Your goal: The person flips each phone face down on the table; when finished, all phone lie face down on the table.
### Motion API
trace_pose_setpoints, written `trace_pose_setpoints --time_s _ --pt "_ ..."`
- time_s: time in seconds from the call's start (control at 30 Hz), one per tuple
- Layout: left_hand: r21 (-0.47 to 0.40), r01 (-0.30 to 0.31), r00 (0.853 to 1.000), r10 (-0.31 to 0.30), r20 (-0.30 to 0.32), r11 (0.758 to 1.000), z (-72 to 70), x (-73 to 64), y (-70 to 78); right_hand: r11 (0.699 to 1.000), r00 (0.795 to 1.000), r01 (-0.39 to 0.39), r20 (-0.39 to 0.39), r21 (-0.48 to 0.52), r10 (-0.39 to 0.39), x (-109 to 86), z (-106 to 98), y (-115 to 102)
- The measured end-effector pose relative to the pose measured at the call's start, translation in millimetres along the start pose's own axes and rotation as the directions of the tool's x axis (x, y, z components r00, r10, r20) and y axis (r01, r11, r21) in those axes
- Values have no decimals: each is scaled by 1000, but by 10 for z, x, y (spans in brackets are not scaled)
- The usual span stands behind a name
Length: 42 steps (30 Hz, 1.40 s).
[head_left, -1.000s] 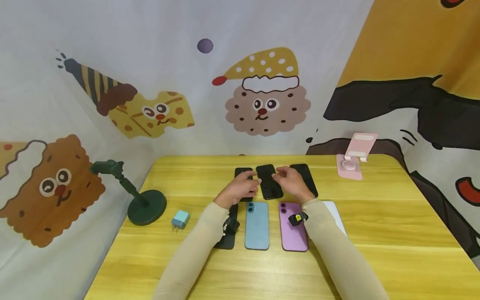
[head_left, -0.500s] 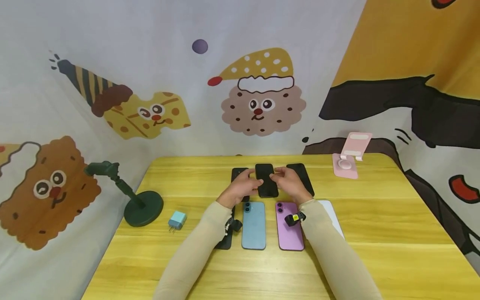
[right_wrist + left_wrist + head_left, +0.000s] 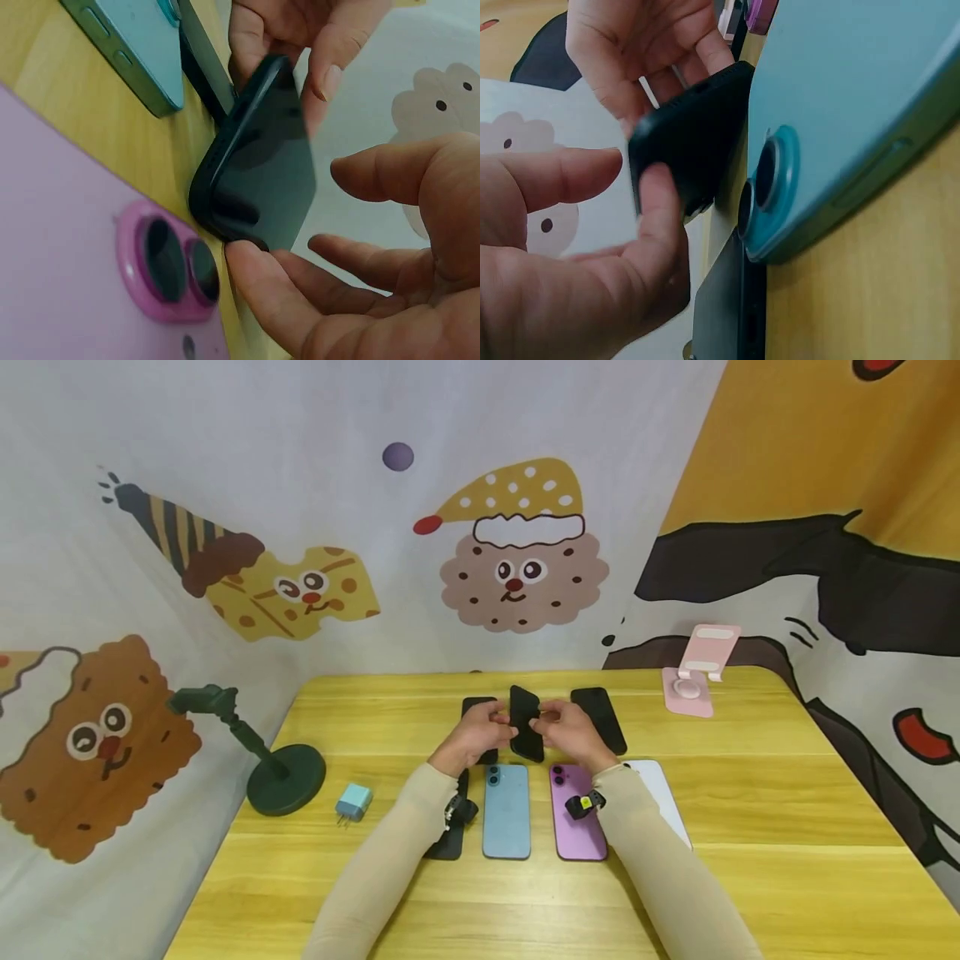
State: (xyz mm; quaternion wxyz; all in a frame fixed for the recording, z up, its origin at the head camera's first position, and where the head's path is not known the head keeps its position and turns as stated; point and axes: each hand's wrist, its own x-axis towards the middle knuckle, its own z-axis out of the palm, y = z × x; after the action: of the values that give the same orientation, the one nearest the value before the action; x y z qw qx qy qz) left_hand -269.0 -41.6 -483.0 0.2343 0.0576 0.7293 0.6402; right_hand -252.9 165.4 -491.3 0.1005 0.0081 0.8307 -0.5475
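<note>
A black smartphone (image 3: 527, 727) stands tilted between both hands near the back of the table, its dark screen facing my right hand. My left hand (image 3: 476, 731) holds it along its left side, a fingertip (image 3: 660, 187) pressing on its back. My right hand (image 3: 570, 731) is at the other side, the tip of one digit (image 3: 251, 262) touching the phone's lower edge while the other fingers spread apart from it. Dark phones lie to the left (image 3: 480, 758) and right (image 3: 597, 718). In front lie a blue phone (image 3: 506, 814) and a purple phone (image 3: 577, 827).
Another black phone (image 3: 447, 843) is partly under my left forearm, and a white flat item (image 3: 660, 789) partly under my right. At the left stand a green folding stand (image 3: 285, 781) and a blue charger plug (image 3: 354, 802). A pink phone stand (image 3: 687, 689) is at the back right.
The middle black phone lay flat, was straightened between both hands, and is now tipped up on its side. The left hand has shifted slightly left along with its raised edge.
</note>
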Motion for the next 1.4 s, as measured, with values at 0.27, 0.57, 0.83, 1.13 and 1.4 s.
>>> trace_pose_setpoints --time_s 0.27,0.57,0.83,1.13,1.4 --pt "-90 -51 997 56 48 995 1 30 -21 993 998 23 59 115 -30 52 103 2" --pt "-164 22 994 -5 105 986 58 35 -46 969 996 -10 90 247 -13 56 84 12" --pt "-99 -1 995 11 101 995 166 65 -37 965 999 -9 48 264 -4 71 46 23" --pt "12 -53 998 53 39 999 171 8 33 955 1000 -1 -21 296 7 26 -7 -57" --pt "-152 -45 999 45 -6 987 86 7 53 943 998 36 -64 331 -15 -89 -82 -205"
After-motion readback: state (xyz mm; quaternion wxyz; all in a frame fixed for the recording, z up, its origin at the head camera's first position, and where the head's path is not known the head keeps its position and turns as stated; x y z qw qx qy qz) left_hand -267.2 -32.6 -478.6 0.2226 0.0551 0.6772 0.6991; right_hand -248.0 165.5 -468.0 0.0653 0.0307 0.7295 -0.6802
